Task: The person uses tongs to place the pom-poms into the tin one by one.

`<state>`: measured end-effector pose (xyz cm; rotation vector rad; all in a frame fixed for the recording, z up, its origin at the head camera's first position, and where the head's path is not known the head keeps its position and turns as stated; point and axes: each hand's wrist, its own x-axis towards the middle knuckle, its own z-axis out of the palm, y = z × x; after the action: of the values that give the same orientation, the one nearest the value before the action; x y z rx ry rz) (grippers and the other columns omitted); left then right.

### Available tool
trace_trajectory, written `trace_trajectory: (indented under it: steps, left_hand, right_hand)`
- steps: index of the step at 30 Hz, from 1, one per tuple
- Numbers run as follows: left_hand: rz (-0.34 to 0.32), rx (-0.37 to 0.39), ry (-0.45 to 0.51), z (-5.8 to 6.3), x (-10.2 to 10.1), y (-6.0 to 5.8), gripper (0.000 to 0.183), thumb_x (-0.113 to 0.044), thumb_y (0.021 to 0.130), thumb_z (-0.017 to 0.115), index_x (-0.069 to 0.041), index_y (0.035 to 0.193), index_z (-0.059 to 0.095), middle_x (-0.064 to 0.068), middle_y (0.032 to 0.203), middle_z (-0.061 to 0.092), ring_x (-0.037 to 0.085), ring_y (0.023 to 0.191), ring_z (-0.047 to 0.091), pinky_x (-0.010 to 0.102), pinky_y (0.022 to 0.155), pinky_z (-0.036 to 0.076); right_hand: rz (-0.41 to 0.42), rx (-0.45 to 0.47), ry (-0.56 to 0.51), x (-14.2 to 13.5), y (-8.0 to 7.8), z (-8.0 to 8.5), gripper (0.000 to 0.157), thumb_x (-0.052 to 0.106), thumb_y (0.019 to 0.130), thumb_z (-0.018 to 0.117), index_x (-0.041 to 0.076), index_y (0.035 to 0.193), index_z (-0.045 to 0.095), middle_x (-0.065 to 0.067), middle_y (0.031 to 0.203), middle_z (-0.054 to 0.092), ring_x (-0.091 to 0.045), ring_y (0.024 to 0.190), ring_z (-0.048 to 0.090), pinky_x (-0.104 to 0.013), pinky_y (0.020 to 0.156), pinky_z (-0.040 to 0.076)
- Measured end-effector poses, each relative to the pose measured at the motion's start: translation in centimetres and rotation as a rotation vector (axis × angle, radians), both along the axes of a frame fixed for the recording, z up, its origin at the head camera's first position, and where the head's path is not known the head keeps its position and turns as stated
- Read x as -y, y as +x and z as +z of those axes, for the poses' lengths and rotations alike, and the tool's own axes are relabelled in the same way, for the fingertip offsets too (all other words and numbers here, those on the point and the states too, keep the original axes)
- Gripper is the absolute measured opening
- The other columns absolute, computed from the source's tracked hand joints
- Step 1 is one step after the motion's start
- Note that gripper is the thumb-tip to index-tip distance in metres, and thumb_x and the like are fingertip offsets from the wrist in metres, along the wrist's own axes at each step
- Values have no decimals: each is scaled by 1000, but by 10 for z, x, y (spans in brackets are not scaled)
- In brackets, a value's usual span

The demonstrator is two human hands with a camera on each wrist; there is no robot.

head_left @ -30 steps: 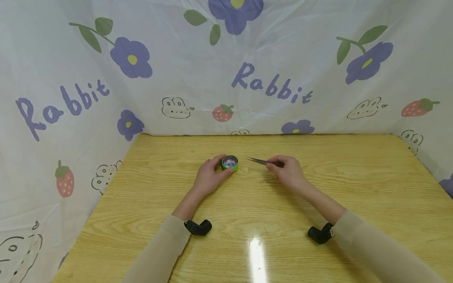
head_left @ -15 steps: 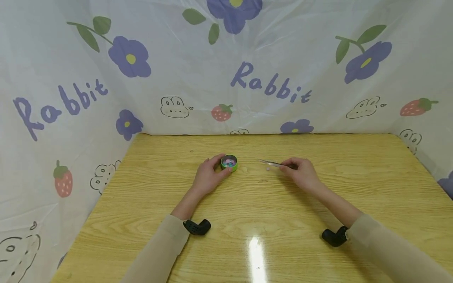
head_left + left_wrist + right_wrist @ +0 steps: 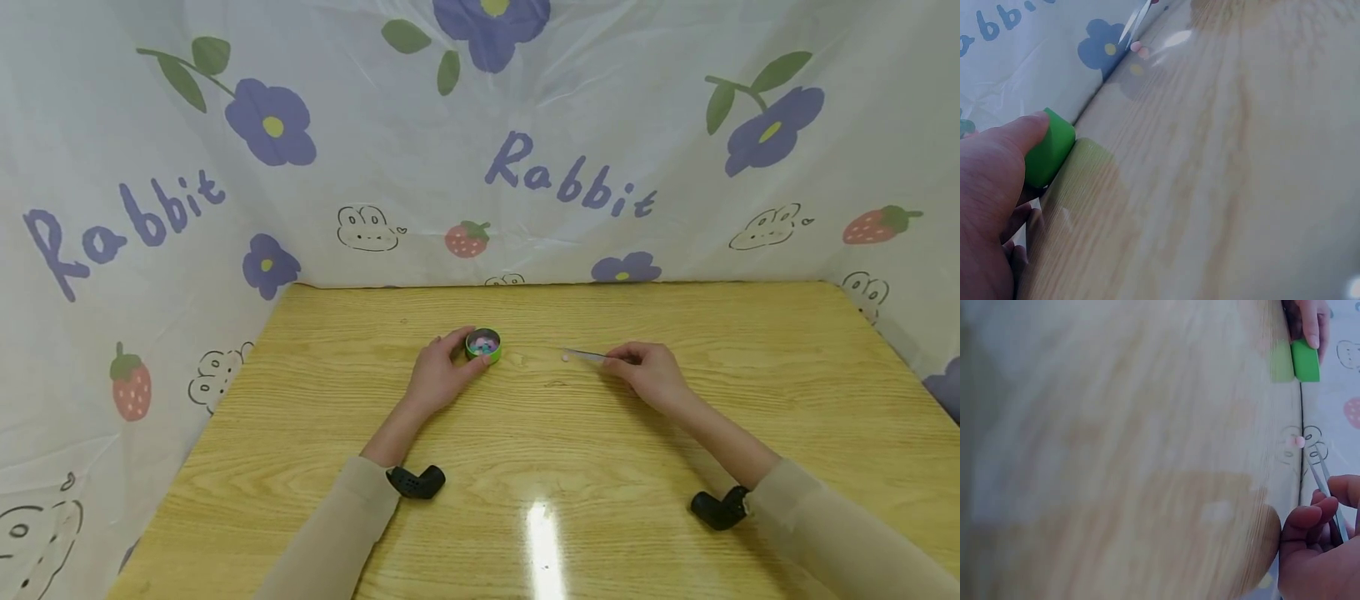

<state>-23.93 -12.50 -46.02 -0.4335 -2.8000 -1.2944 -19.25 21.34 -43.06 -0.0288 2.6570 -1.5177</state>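
My left hand (image 3: 438, 375) holds a small round green tin (image 3: 492, 358) on the table, thumb on the near side and fingers around the far side. Small pink, blue and white pieces (image 3: 483, 345) lie inside it. My right hand (image 3: 648, 375) pinches metal tweezers (image 3: 591, 355), which point left. In the right wrist view the tweezers' prongs (image 3: 1321, 469) stand slightly apart, their tips close to a small pink bead (image 3: 1299, 442). That bead rests on the table to the right of the tin. The left wrist view shows the tin's green side (image 3: 1054, 147) under my thumb.
The wood-grain table (image 3: 480, 450) has a glossy top that mirrors light near its front. A white printed cloth (image 3: 420, 167) hangs along its back and left side. Black wrist cameras (image 3: 417, 482) sit below both sleeves.
My right hand has moved right and slightly nearer with the tweezers. The pink bead, out of sight at first, shows near their tips. My left hand and the tin have stayed put.
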Motion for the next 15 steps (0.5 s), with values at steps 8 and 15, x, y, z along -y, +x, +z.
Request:
trace_trajectory:
  steps: [8, 15]
  left_hand:
    - [1, -9, 0, 0, 0, 0, 63, -40, 96, 74, -11, 148, 56, 14, 135, 65, 41, 132, 52, 48, 124, 23]
    - [-1, -13, -1, 1, -1, 0, 63, -39, 96, 74, -9, 148, 56, 14, 136, 65, 41, 132, 52, 48, 124, 23]
  right_hand:
    - [-3, 18, -3, -2, 1, -1, 28, 13, 100, 65, -10, 114, 70, -3, 59, 51, -14, 50, 44, -27, 47, 39]
    - [-4, 28, -24, -2, 1, -1, 28, 12, 99, 66, -11, 114, 69, -2, 58, 51, -13, 49, 44, -27, 46, 39]
